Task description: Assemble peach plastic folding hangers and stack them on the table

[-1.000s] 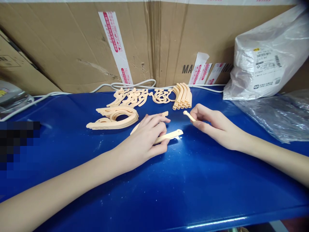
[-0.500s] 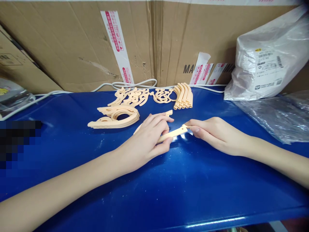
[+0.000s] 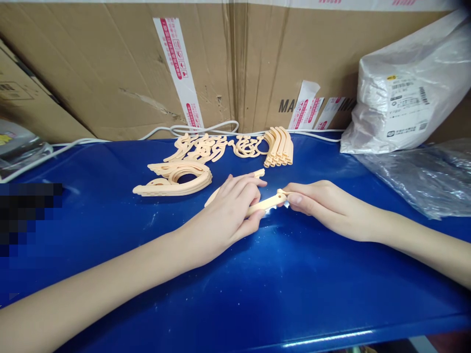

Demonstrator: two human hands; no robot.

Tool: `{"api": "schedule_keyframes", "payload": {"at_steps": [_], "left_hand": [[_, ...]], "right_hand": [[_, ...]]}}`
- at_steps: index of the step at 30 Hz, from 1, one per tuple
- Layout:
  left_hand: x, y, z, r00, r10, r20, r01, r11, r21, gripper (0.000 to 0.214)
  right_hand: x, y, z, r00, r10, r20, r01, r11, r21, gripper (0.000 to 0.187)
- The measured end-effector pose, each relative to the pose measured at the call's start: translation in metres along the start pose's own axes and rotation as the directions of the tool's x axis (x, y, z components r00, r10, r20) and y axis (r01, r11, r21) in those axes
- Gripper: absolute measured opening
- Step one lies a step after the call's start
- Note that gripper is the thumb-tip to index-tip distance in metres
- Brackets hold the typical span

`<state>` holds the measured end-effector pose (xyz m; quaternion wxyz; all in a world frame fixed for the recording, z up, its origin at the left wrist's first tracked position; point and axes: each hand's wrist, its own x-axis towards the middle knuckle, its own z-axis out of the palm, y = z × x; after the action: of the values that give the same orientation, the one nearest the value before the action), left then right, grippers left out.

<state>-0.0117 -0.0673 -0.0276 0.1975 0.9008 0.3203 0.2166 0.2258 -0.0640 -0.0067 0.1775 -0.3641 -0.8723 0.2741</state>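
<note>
My left hand [image 3: 230,208] is wrapped round a cream plastic hanger arm [image 3: 270,202], its thumb below and fingers over the top. A second cream arm [image 3: 259,173] sticks out beyond the fingertips; how the two join is hidden under the palm. At the holed right end of the hanger arm, my right hand [image 3: 320,203] pinches a small cream part, mostly covered by thumb and forefinger. Left of my hands lies a stack of folded cream hangers [image 3: 184,189]. Behind are loose hooks [image 3: 206,147], ring-shaped pieces [image 3: 247,146] and a row of curved arms [image 3: 280,147].
A blue tabletop [image 3: 239,304] lies under everything. Cardboard boxes [image 3: 121,59] stand along the back, with a white cable [image 3: 154,131] at their foot. To the right are a white wrapped parcel [image 3: 382,108] and a clear plastic bag [image 3: 423,181].
My left hand and the hanger arm have shifted slightly, and less of the arm shows between the hands. The small part in my right fingers sits closer against the arm's end.
</note>
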Motion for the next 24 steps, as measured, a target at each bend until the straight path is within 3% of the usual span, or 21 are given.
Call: {"api": "schedule_keyframes", "payload": {"at_steps": [10,15,24], "left_hand": [[0.0,0.003,0.001,1.0,0.011,0.013,-0.012,1.0,0.011,0.017],[0.0,-0.002,0.005,0.995,0.068,-0.066,-0.066,0.997,0.033,0.003],[-0.003,-0.008,0.004,0.991,0.129,-0.032,-0.121,0.978,0.172,0.023]], "right_hand": [[-0.002,0.005,0.003,1.0,-0.029,0.01,0.031,0.981,-0.19,0.04],[-0.003,0.01,0.005,0.997,-0.078,0.0,0.076,0.971,-0.228,0.043],[-0.002,0.008,0.005,0.999,-0.048,-0.001,0.046,0.967,-0.252,0.044]]}}
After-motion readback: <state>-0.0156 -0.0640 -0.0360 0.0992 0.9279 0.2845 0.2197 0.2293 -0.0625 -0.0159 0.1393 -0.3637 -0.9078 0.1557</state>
